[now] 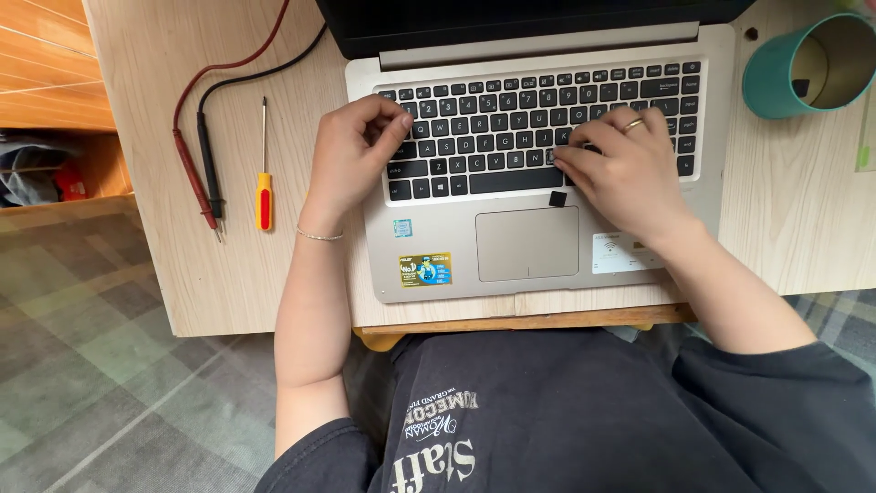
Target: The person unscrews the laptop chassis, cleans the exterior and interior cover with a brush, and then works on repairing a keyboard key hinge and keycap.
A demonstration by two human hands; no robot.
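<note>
We see our left hand [351, 155] resting curled on the left end of the laptop [538, 164] keyboard, thumb tip against the bent forefinger and nothing visibly between them; its grip is pressed together, empty as far as we can tell. Our right hand [625, 173] lies over the right half of the keyboard, its fingertips drawn close on a small dark bit at the lower key row, seemingly a keycap [591, 148], though too little of it shows for us to be sure. We read that grip as a pinch on it.

A second loose black keycap [557, 199] lies off the keys on the palm rest, just above the touchpad [527, 243] and just below and left of the right hand's fingertips. The right hand is plainly the nearer one; the left is well apart from it. The cap is squarish, so it has no real long axis.

On the desk [182, 274] left of the laptop lie a screwdriver [264, 178] with a yellow and red handle and two meter probes [199, 164], one red and one black, all lengthwise away from us, near the left hand but untouched.

At the far right a teal cup [803, 68] lies tipped, its mouth toward us; inside we see only a shadowed wall and a small dark spot we cannot identify.
</note>
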